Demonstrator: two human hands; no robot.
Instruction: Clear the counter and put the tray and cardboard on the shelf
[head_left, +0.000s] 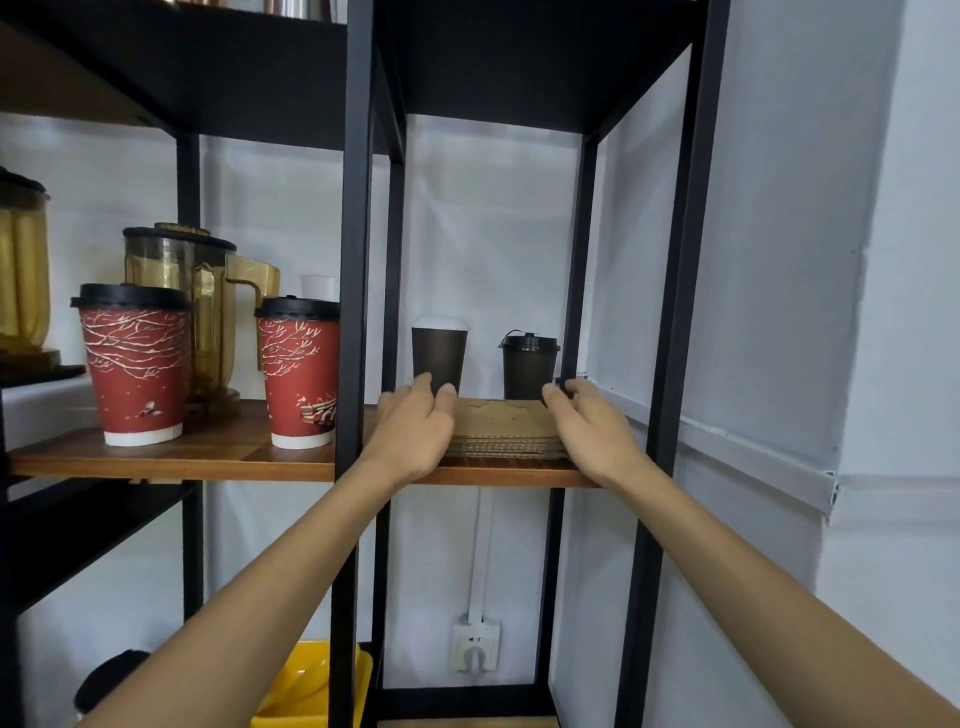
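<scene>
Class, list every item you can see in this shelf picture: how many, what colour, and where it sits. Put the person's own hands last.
Cardboard stack: one, brown, right bay of the wooden shelf, between the hands.
Dark cups: two, behind the cardboard.
Red cups: two, black lids, left bay.
Pitcher: one, amber, behind the red cups.
Yellow container: one, bottom level.
Wall socket: one, white, low on the wall.
Left hand: at the cardboard's left edge.
Right hand: at its right edge.

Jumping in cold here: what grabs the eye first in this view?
Two bare hands, the left hand and right hand, flank a flat cardboard stack on the wooden shelf in the right bay. Behind it stand two dark cups. In the left bay, two red lidded cups sit before an amber pitcher.
</scene>
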